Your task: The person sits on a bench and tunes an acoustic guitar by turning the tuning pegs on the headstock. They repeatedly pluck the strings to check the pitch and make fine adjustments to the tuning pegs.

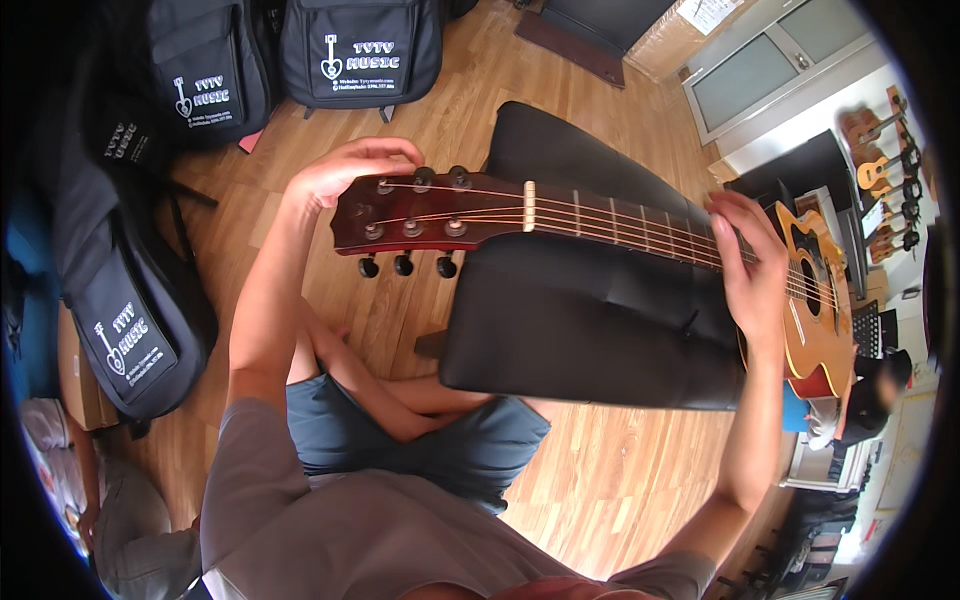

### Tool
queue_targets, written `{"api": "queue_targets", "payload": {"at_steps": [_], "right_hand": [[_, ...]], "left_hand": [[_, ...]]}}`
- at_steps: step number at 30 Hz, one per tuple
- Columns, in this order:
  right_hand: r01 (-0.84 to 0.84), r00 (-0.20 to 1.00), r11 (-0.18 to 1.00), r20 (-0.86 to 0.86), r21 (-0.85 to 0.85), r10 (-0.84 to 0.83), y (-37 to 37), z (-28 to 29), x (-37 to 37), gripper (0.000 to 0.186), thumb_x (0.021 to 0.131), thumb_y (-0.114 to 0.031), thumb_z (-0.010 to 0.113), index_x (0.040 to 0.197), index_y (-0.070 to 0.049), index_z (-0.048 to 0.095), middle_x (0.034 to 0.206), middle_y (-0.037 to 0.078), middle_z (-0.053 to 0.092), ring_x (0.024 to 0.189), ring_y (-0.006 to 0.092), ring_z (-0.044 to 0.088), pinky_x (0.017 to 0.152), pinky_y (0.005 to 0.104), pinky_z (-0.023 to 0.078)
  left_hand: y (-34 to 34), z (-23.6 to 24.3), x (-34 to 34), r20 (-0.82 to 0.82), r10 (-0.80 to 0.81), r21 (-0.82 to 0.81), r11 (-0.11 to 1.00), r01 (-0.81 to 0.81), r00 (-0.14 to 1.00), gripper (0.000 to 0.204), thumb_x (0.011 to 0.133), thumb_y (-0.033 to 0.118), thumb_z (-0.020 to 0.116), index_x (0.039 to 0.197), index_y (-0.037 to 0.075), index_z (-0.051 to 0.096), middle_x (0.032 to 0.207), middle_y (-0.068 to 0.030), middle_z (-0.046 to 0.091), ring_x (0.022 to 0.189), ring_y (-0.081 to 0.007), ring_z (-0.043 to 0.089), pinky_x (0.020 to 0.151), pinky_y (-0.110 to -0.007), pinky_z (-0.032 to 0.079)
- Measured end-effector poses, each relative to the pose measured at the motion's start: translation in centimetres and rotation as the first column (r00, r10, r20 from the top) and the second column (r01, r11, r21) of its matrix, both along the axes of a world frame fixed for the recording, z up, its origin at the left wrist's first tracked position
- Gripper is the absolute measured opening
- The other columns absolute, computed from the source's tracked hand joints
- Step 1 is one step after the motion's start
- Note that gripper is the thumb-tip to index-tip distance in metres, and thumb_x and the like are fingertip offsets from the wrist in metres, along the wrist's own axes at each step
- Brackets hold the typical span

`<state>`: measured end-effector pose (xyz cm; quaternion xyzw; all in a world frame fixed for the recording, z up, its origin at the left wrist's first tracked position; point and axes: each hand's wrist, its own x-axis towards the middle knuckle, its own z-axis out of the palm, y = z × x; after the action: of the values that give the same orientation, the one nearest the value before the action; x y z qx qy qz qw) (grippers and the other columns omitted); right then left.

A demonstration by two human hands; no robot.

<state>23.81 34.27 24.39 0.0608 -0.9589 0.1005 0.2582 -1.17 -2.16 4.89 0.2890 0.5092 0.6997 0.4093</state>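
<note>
An acoustic guitar [620, 222] lies across a black padded bench [590, 320], its dark red headstock [400, 215] to my left and its light wooden body on the right. My left hand [350, 170] is curled at the far edge of the headstock, by the dark tuning pegs there. The ends of its fingers and its thumb are partly hidden. Over the strings, where the neck meets the body, my right hand [750, 250] rests with fingers extended and thumb apart. Several black tuning pegs [403, 263] stick out along the near side.
Black instrument bags [362, 50] stand at the far left, and another bag [140, 330] leans nearer. My crossed legs [390, 395] are below the headstock. More guitars [873, 172] hang at the far right. Another person [870, 400] is at the right; part of someone [140, 510] shows at lower left.
</note>
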Motion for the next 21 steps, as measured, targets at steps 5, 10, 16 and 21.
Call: {"api": "queue_targets", "payload": {"at_steps": [5, 10, 16, 21], "right_hand": [[-0.252, 0.967, 0.955, -0.007, 0.154, 0.256, -9.5, -1.4, -4.8, 0.019, 0.088, -0.015, 0.075, 0.103, -0.004, 0.073, 0.107, 0.012, 0.07, 0.099, 0.0295, 0.066, 0.089, 0.0371, 0.051], [-0.436, 0.89, 0.9, 0.154, 0.009, 0.429, -15.5, -3.0, -9.7, 0.02, 0.087, -0.014, 0.076, 0.103, -0.003, 0.072, 0.099, 0.012, 0.07, 0.091, 0.0266, 0.068, 0.079, 0.0362, 0.053], [-0.378, 0.902, 0.921, 0.19, -0.091, 0.388, -16.6, -4.8, -11.9, 0.016, 0.09, -0.011, 0.073, 0.101, 0.0, 0.071, 0.091, 0.012, 0.071, 0.082, 0.0248, 0.069, 0.075, 0.0325, 0.053], [-0.373, 0.91, 0.926, 0.172, -0.062, 0.378, -16.4, -5.0, -11.0, 0.014, 0.09, -0.01, 0.073, 0.1, 0.0, 0.071, 0.092, 0.011, 0.072, 0.081, 0.0252, 0.069, 0.074, 0.0326, 0.053]], "left_hand": [[-0.8, -1.0, -0.2, -0.057, -0.053, 0.077, 0.995, 0.057, 0.997, 0.023, 0.098, 0.019, 0.066, 0.114, 0.003, 0.063, 0.101, -0.0022, 0.069, 0.088, -0.0061, 0.065, 0.073, -0.02, 0.053], [-0.1, -2.7, 0.0, 0.037, -0.154, 0.333, 0.933, 0.133, 0.987, 0.018, 0.098, 0.017, 0.065, 0.111, 0.005, 0.061, 0.099, -0.0018, 0.068, 0.087, -0.0054, 0.065, 0.071, -0.02, 0.053], [0.2, -3.6, 0.1, 0.063, -0.161, 0.367, 0.921, 0.127, 0.985, 0.01, 0.096, 0.015, 0.063, 0.102, 0.008, 0.06, 0.083, 0.0039, 0.065, 0.069, -0.0004, 0.06, 0.053, -0.016, 0.045], [-0.2, -3.2, -0.1, 0.082, -0.199, 0.268, 0.948, 0.17, 0.977, 0.013, 0.093, 0.016, 0.065, 0.103, 0.008, 0.062, 0.083, 0.004, 0.065, 0.07, -0.0006, 0.06, 0.054, -0.017, 0.045]]}}
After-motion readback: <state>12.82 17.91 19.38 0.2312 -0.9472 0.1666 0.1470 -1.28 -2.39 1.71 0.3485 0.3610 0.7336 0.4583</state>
